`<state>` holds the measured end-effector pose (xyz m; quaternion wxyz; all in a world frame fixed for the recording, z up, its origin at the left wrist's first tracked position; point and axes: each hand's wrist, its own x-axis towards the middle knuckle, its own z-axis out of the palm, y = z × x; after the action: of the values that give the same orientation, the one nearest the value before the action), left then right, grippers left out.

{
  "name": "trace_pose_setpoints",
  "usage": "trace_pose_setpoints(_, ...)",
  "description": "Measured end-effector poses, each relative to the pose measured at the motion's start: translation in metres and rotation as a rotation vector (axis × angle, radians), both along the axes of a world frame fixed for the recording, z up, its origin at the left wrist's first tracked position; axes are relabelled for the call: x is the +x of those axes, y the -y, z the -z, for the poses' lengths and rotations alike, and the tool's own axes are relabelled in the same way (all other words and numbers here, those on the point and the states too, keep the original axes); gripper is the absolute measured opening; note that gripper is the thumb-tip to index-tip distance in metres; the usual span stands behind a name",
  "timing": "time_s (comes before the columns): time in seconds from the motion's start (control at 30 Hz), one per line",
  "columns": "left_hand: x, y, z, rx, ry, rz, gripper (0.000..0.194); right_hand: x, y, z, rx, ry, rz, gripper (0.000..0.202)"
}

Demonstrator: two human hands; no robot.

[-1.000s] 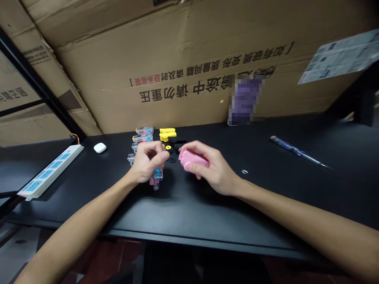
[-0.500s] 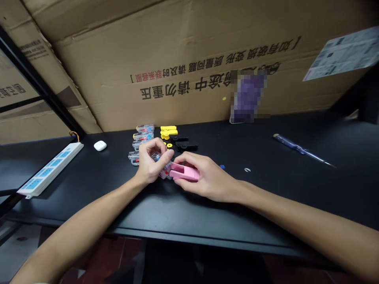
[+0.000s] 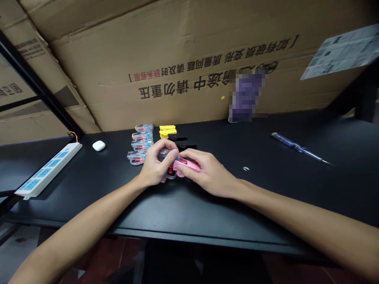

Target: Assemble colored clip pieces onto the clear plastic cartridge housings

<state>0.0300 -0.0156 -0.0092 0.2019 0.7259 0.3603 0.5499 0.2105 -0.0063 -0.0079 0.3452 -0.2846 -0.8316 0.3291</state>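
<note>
And the gap closes! The pink piece (image 3: 194, 165), well apart a second ago, now meets the clear body (image 3: 171, 173) over the black table (image 3: 207, 221). The left hand (image 3: 155, 162) curls closed round the clear body; the right hand (image 3: 211, 173) pinches the pink piece (the actual join is hidden). Fitting seems under way.

A clear plastic toy body (image 3: 171, 176) with blue and red parts inside is held tilted, much of it covered; its rounded lower edge and an upright red piece show. A glossy pink plastic, long, hollow shell (image 3: 193, 166) lies against its right side, slanting slightly down to the right, a slot along its top, a rounded lobe below its left end. Whether the two are joined cannot be told.
</note>
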Motion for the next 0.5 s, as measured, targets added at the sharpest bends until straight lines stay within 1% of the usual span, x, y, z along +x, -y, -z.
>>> trace_pose_setpoints(0.1, 0.006, 0.003, 0.001, -0.076, 0.032, -0.022, 0.024, -0.001, 0.001, 0.001, -0.101, -0.023, -0.018, 0.027)
trace_pose_setpoints(0.27, 0.009, 0.005, 0.0, -0.142, 0.039, 0.001, 0.019, -0.003, 0.0, 0.001, -0.238, -0.084, -0.033, 0.032)
trace_pose_setpoints(0.5, 0.014, 0.005, 0.003, -0.216, 0.055, -0.021, 0.019, -0.002, -0.002, 0.006, -0.209, -0.057, -0.057, 0.029)
